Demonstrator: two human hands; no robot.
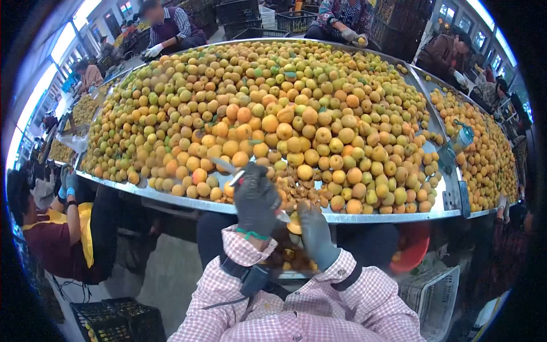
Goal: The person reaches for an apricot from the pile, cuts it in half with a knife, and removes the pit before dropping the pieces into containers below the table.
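My left hand (256,196), in a dark glove, is closed round a small knife (223,165). The knife's blade points up and left over the apricots, and a bit of red shows by the grip. Lower and to the right, my right hand (317,235), in a grey glove, is closed on a cut apricot (294,224), its pale orange flesh showing. Both hands are at the near edge of a metal-rimmed table (393,217). A broad heap of whole apricots (285,131) covers the table. Small brown pieces (307,194) lie just beyond my hands.
Beneath my hands a container (285,275) holds cut fruit. A red basin (411,245) and a white crate (441,302) stand low at right, black crates (117,319) low at left. A teal bottle (462,138) lies by the neighbouring table. Several people sit around the tables.
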